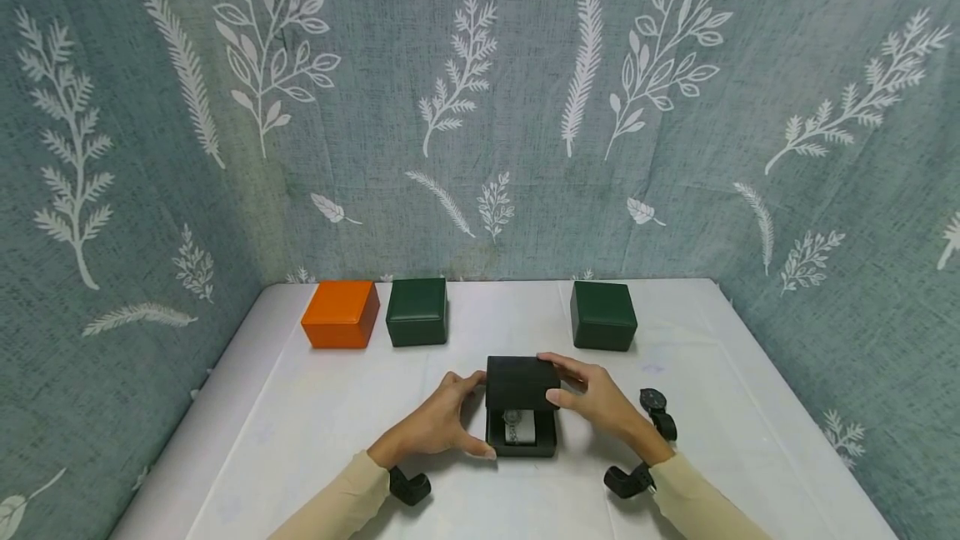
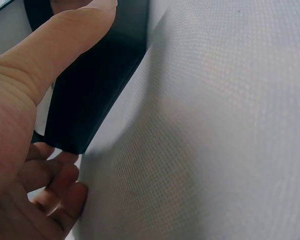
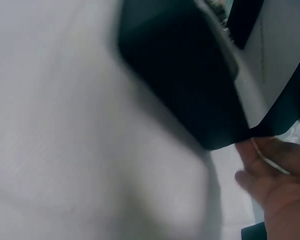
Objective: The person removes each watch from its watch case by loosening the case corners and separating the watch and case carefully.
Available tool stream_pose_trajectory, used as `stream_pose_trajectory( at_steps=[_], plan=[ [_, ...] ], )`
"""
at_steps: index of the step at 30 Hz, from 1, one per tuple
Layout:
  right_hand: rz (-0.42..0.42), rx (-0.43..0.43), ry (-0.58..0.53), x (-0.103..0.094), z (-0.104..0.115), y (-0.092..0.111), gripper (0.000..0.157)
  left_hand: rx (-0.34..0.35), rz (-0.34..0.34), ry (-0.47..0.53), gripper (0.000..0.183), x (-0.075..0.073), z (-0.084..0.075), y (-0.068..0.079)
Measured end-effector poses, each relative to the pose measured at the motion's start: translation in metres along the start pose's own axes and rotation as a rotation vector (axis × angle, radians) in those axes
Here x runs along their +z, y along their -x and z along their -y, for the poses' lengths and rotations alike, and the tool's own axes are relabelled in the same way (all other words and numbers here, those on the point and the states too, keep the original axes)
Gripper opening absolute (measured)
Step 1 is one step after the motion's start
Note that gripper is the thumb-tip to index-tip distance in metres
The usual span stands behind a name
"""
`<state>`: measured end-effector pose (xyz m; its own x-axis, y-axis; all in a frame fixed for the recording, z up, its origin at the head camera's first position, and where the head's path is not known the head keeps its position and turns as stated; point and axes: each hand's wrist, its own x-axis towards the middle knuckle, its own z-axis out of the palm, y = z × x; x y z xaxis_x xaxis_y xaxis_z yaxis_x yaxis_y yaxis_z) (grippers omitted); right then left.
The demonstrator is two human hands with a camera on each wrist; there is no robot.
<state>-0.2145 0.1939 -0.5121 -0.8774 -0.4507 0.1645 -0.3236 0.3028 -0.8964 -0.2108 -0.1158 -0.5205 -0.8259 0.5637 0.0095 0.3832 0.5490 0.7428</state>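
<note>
Okay, head view first: what have the hands got?

> Black box (image 1: 525, 451), bottom middle of the frame, sitting on the white table (image 1: 300, 423). Its lid (image 1: 522, 382) is tipped partway up, and you can see a silver watch (image 1: 513, 425) on a white cushion (image 1: 527, 430) in the base.

And the grip?

> Left hand (image 1: 441, 422) is curved round the box's left side, thumb by the lower left corner, fingers up near the lid. Right hand (image 1: 596, 400) has the lid's right edge between thumb and fingers. Both are about box-wide, so not spread much.

Anything else around?

> Orange box (image 1: 339, 315) and a green box (image 1: 417, 312) left of centre, another green box (image 1: 603, 315) right of centre, all along the table's far edge. A black watch (image 1: 654, 401) lies lower right, just beside the right forearm. Leafy blue-green cloth (image 1: 517, 127) fills the top.

Left wrist cam?

> Box is upper left, super dark. Thumb lies across it, fingertips touch its corner lower down. Definitely a hold.

Right wrist?

> Kinda blurry. Box runs from upper middle to the right edge, open, a bit of silver up top. Fingers touch its corner at lower right; can't tell where the thumb is from this one.
</note>
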Motion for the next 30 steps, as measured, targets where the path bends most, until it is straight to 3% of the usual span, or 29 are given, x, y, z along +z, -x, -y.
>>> stream_pose_trajectory(
  at_steps=[15,20,30],
  plan=[
    [-0.032,0.138,-0.002,-0.004,0.011,-0.016,0.055,-0.021,-0.012,-0.012,0.121,0.003,-0.002,0.001],
    [-0.063,0.224,-0.053,-0.007,0.015,-0.025,0.062,-0.007,-0.02,-0.017,0.122,0.004,-0.002,0.003],
    [-0.049,0.306,-0.118,-0.01,0.021,-0.034,0.065,-0.024,-0.028,-0.017,0.123,0.006,-0.001,0.005]
  ],
)
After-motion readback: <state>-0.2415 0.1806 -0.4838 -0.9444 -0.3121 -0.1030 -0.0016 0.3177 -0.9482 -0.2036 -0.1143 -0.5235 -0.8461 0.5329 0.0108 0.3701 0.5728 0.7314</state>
